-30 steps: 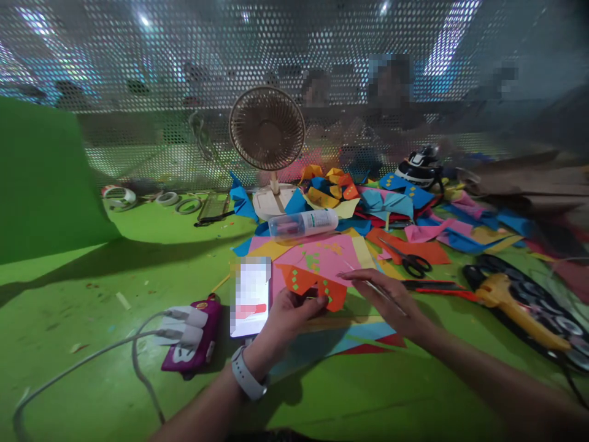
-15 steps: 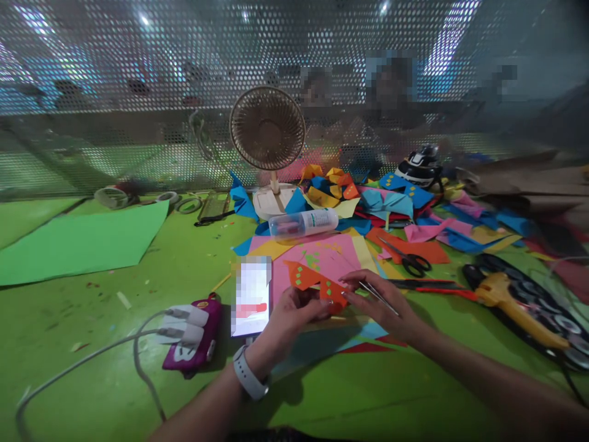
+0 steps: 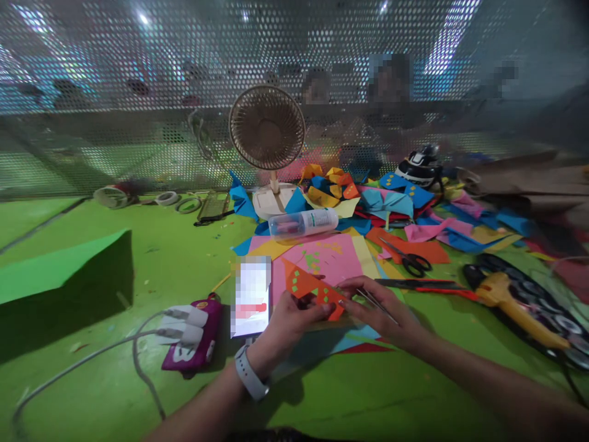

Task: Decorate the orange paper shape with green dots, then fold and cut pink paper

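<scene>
My left hand (image 3: pixel 292 319) is closed on a folded piece of orange paper (image 3: pixel 300 280) that carries small green diamond shapes. At the paper's right corner, the fingertips of my right hand (image 3: pixel 391 310) pinch its edge. A thin metal tool like tweezers (image 3: pixel 376 302) lies across the right hand, held between its fingers. Beneath the hands is a pink sheet (image 3: pixel 347 252) with green and yellow bits scattered on it. A lit phone (image 3: pixel 252 294) lies just left of the left hand.
Behind the pink sheet lie a clear bottle (image 3: pixel 304 224), a fan (image 3: pixel 267 127) and folded coloured papers. Black scissors (image 3: pixel 415 264), a red-handled cutter (image 3: pixel 437 286) and a yellow glue gun (image 3: pixel 519 307) are at right. A purple power bank (image 3: pixel 202 344) with cabled plugs sits left.
The orange paper has tilted and spread flatter between my hands, its right side now sloping down. At far left, the green sheet has shifted left and lifted off the table.
</scene>
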Demonstrator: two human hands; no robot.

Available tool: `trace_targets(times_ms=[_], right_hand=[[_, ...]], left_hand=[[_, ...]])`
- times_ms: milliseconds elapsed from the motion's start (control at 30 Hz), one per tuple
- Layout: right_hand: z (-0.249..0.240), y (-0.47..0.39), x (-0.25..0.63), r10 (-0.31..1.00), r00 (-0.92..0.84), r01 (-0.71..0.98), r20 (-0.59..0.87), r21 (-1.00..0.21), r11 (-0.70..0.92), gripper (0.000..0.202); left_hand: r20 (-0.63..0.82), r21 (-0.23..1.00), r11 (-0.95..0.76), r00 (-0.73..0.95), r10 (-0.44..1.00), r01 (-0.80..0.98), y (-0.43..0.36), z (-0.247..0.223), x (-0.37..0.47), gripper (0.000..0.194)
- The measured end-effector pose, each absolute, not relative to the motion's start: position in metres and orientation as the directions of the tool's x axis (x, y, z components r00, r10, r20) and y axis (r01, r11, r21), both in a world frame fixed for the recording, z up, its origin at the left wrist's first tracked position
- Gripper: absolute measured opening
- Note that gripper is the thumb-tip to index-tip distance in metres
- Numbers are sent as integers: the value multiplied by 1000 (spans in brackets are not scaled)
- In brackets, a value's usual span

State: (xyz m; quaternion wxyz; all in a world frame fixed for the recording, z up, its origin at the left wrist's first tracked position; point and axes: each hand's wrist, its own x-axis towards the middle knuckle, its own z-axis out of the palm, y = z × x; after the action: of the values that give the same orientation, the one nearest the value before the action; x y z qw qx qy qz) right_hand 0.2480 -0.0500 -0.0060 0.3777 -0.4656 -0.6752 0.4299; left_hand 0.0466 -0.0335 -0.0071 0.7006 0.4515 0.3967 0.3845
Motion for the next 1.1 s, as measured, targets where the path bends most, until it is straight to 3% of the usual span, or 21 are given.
trace_targets(times_ms=[200, 467, 767, 967, 1100], right_hand=[[-16, -46, 251, 954, -271, 264, 127, -944, 200, 23], [-13, -48, 248, 936, -319, 262, 148, -935, 237, 24], [-23, -49, 246, 935, -315, 225, 161, -945, 238, 27], [-19, -45, 249, 948, -282, 265, 150, -937, 227, 25], [-15, -46, 250, 952, -277, 272, 126, -941, 203, 26]], left_hand=[[-245, 895, 371, 422, 873, -248, -35, -8, 48, 29], [-212, 924, 310, 375, 902, -225, -36, -10, 47, 23], [-195, 933, 276, 322, 926, -231, -34, -13, 45, 54], [-173, 928, 281, 387, 906, -245, -35, -10, 47, 29], [-172, 921, 293, 405, 898, -257, -34, -9, 49, 30]])
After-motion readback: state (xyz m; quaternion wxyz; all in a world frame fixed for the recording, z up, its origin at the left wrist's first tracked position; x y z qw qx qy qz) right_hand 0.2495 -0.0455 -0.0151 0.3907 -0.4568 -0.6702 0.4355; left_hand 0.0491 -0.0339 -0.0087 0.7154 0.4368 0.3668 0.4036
